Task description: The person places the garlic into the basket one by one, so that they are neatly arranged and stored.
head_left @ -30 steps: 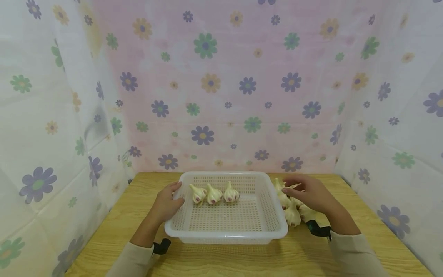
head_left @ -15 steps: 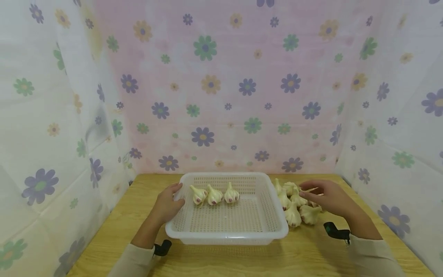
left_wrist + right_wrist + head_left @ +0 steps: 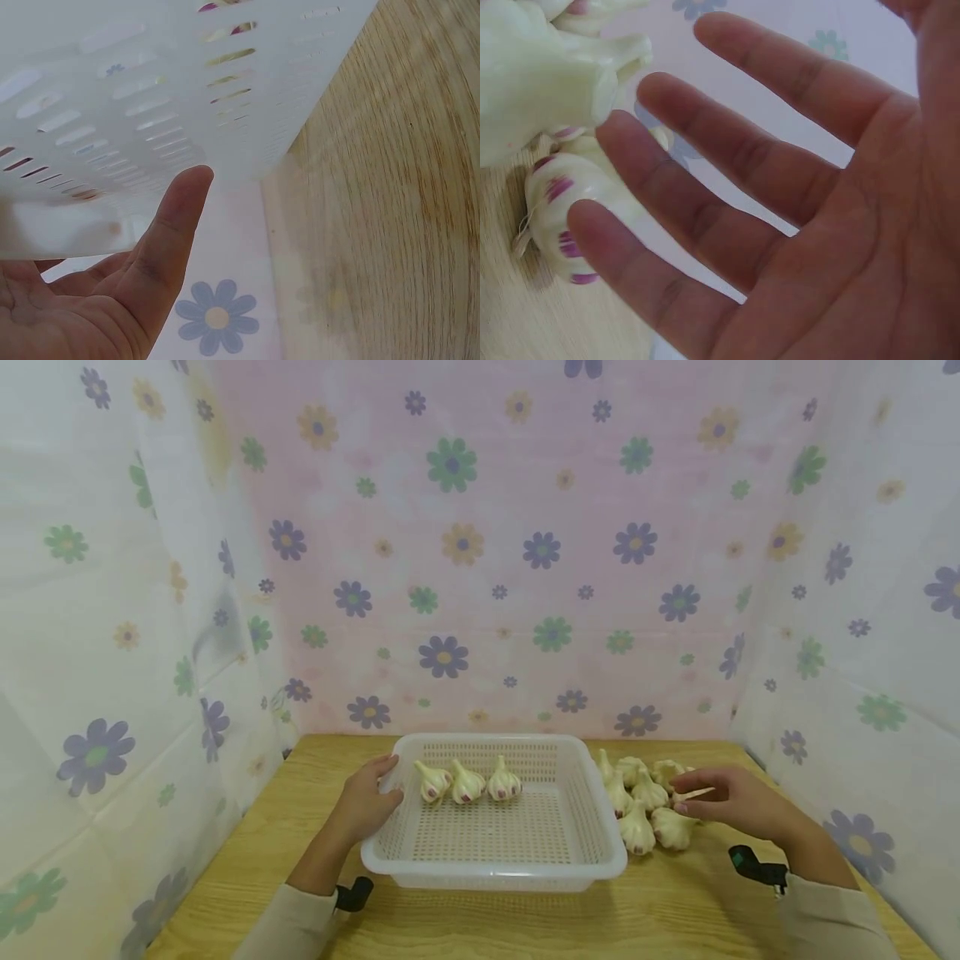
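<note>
A white slotted plastic basket [image 3: 495, 870] stands on the table with three garlic bulbs [image 3: 468, 783] side by side in its back left part. My left hand [image 3: 365, 800] grips its left rim, thumb over the edge. The left wrist view has one finger [image 3: 174, 225] extended along the outer wall. To the right of the basket lies a cluster of garlic bulbs [image 3: 637, 831]. My right hand [image 3: 738, 802] reaches in at the cluster's right side. Seen from the right wrist, its fingers are spread and nearly straight, fingertips overlapping a purple-marked garlic bulb [image 3: 566, 217], palm holding nothing.
The wooden table [image 3: 480, 927] bears everything and runs back to a flower-patterned cloth [image 3: 495, 510]. Similar cloth walls stand on the left and right. The piled garlic lies close against the basket's right side.
My right hand has moved right from beside the basket to the far side of the garlic cluster, uncovering several bulbs. The left hand and basket stay in place.
</note>
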`<state>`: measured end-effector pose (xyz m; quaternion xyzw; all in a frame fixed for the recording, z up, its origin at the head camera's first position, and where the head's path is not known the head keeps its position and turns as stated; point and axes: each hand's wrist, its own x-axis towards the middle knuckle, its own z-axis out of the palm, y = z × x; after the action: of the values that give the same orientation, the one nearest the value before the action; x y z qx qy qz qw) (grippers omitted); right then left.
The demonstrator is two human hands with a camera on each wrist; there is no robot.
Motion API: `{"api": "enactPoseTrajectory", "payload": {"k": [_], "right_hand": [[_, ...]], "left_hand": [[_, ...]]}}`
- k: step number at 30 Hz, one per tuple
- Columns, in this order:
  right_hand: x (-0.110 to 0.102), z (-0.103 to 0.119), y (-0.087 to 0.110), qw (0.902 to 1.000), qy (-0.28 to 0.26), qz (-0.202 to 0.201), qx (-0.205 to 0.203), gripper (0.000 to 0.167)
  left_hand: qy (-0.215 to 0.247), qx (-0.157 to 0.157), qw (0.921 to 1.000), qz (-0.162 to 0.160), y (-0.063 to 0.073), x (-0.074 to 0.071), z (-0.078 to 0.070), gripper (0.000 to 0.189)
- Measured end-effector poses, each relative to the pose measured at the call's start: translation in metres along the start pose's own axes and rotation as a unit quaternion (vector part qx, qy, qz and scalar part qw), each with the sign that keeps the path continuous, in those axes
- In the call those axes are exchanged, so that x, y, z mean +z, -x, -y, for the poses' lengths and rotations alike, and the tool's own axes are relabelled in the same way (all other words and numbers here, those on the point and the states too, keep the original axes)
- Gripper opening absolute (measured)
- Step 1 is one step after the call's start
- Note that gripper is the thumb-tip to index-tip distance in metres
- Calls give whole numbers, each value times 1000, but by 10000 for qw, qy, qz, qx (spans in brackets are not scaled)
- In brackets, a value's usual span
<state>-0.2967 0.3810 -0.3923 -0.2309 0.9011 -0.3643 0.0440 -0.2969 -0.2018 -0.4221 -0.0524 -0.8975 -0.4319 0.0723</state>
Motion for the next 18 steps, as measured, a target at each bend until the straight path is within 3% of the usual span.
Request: {"api": "enactPoseTrajectory", "payload": {"k": [18], "right_hand": [[0,-14,4,9974,-98,708,-87,53]], "left_hand": [[-62,72,10000,9,3,-1,-2,64]]}}
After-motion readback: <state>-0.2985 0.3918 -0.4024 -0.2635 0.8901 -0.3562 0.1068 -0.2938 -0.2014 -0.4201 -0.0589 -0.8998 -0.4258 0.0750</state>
